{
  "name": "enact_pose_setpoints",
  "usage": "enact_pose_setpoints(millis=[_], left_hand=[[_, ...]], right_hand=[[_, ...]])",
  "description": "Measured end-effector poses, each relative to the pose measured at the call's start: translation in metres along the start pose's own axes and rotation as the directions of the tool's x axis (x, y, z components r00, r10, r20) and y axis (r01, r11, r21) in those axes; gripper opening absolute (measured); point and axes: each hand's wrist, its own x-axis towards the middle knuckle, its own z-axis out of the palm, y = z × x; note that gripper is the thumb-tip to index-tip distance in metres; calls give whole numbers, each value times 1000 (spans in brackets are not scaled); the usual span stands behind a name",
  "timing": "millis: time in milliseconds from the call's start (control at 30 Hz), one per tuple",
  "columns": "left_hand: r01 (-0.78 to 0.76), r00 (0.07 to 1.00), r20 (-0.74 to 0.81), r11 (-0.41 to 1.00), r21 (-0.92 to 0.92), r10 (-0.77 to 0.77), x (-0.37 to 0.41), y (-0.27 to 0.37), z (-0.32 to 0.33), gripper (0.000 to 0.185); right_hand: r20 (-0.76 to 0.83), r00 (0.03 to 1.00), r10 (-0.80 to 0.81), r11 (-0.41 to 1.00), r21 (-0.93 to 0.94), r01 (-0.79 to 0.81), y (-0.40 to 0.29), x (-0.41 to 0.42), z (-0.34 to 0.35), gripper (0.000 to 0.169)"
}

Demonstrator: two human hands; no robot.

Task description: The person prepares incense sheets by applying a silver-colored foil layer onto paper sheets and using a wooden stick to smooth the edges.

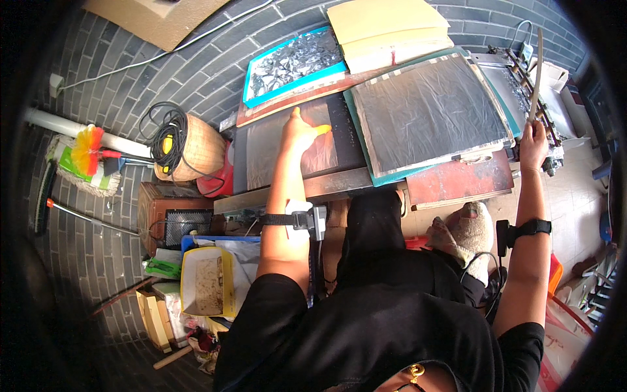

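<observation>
My left hand (300,131) lies on a thin translucent sheet (264,157) on the dark board at the left of the bench, yellow covers on its thumb and a finger. My right hand (533,147) grips the lower end of a long, thin, slightly curved strip (538,73), which points away from me. Between the hands, a stack topped by a dark, wrinkled sheet (431,108) rests on a teal cutting mat (374,181). The strip's material cannot be told.
Behind the left board stands a blue-rimmed tray (246,93) of silvery flakes, beside stacked yellowish paper (387,29). A reddish board (460,179) lies at the bench's near edge. A metal frame device (526,83) stands right. A wicker basket (203,147) with coiled cable is left.
</observation>
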Motion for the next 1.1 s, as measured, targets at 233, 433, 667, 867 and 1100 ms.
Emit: enact_pose_setpoints(millis=[233, 433, 667, 867, 1100], left_hand=[[45, 983, -174, 997, -66, -56, 5, -18, 12, 95], [-7, 990, -139, 999, 52, 14, -9, 4, 6, 98], [-57, 987, -153, 998, -26, 52, -2, -12, 2, 96], [-181, 892, -434, 980, -82, 128, -43, -3, 4, 68], [-187, 805, -577, 982, -28, 137, -103, -16, 21, 61]], right_hand=[[16, 1000, 8, 1000, 6, -9, -8, -1, -1, 27], [2, 1000, 4, 1000, 25, -4, -6, -2, -3, 27], [7, 1000, -12, 1000, 11, 12, -6, -1, -1, 27], [-11, 1000, -11, 1000, 9, 11, 0, -3, -1, 27], [-6, 1000, -7, 998, 66, 7, -17, -8, -6, 20]])
